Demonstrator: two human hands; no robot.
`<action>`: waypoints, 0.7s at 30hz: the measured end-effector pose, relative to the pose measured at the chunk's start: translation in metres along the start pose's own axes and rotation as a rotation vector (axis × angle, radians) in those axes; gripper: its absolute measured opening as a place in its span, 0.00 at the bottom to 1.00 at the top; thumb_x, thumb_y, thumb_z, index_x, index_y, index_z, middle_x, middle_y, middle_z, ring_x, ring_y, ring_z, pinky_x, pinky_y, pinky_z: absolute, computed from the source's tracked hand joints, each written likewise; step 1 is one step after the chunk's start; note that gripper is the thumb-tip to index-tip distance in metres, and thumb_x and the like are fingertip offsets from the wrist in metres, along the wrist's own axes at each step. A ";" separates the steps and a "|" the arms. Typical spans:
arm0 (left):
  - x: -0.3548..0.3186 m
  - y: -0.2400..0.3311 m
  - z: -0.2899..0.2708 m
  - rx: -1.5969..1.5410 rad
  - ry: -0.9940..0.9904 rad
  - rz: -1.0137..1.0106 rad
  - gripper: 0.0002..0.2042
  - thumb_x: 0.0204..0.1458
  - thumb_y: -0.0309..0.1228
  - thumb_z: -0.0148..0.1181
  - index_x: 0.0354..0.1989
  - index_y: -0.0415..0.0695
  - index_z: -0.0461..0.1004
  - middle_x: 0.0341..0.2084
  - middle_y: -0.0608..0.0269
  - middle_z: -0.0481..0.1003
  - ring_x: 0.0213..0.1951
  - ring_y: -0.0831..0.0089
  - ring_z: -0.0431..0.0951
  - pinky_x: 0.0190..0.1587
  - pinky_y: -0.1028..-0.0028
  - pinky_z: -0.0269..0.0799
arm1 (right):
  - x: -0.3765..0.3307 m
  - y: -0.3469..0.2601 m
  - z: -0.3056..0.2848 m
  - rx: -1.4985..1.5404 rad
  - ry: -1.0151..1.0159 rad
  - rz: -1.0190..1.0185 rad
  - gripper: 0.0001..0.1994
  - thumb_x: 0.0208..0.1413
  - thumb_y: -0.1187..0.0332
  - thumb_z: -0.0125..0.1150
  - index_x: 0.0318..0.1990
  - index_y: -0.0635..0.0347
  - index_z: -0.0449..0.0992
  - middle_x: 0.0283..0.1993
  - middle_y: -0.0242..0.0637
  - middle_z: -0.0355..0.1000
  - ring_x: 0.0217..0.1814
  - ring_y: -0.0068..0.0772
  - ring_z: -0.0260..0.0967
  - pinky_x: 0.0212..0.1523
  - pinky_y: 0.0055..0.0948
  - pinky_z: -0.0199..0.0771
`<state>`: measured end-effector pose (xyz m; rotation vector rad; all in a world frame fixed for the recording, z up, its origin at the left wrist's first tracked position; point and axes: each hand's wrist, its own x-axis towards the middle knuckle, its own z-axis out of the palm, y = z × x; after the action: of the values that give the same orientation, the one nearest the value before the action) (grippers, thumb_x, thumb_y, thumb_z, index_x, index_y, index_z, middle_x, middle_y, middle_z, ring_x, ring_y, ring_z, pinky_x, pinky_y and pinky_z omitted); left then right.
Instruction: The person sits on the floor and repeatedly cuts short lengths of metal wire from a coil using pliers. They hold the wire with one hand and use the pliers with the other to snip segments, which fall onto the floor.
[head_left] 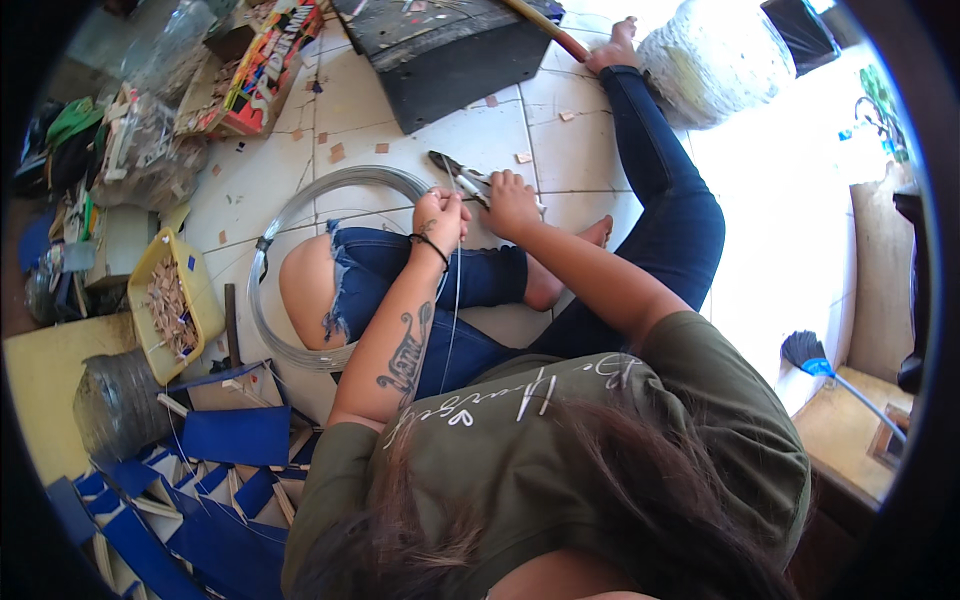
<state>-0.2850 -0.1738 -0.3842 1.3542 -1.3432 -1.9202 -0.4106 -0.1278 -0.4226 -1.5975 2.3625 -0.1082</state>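
My left hand (440, 218) is closed in a pinch on a thin wire strand (457, 290), which runs down past my wrist toward my lap. My right hand (512, 205) is wrapped around the pale handles of a pair of pliers (468, 178). The dark jaws point up and left, beside the strand above my left hand; whether they touch the strand I cannot tell. A large coil of silvery wire (345, 178) rings my bent left knee, bound with a dark tie on its left side.
A black box-shaped block (455, 85) stands ahead on the tiled floor among small wood scraps. At left are a yellow basket (205, 300) of wood pieces and a colourful carton (270, 80). Blue-topped wooden pieces (235, 435) pile lower left; a white rounded object (715, 65) sits by my right foot.
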 end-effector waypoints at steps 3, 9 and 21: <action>-0.002 -0.003 -0.002 -0.038 -0.027 0.026 0.06 0.52 0.28 0.44 0.32 0.38 0.61 0.13 0.65 0.65 0.09 0.83 0.60 0.10 0.83 0.56 | 0.000 -0.003 0.011 0.008 0.042 0.019 0.24 0.38 0.57 0.57 0.42 0.63 0.63 0.43 0.41 0.60 0.49 0.38 0.57 0.46 0.36 0.59; -0.001 0.000 -0.001 -0.062 -0.034 0.041 0.06 0.52 0.28 0.44 0.30 0.37 0.61 0.12 0.63 0.66 0.09 0.82 0.62 0.09 0.82 0.57 | 0.022 0.070 -0.025 0.098 0.095 0.109 0.18 0.42 0.63 0.55 0.42 0.62 0.68 0.43 0.46 0.64 0.47 0.45 0.62 0.46 0.35 0.64; -0.006 0.001 -0.005 -0.076 -0.032 0.052 0.05 0.53 0.28 0.43 0.32 0.38 0.61 0.14 0.63 0.66 0.09 0.82 0.61 0.10 0.82 0.57 | 0.042 0.146 -0.012 -0.394 -0.083 0.278 0.08 0.44 0.72 0.49 0.27 0.57 0.77 0.32 0.41 0.73 0.36 0.37 0.71 0.34 0.31 0.72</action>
<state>-0.2787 -0.1720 -0.3808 1.2453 -1.2939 -1.9462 -0.5596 -0.1116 -0.4515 -1.3673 2.6258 0.4986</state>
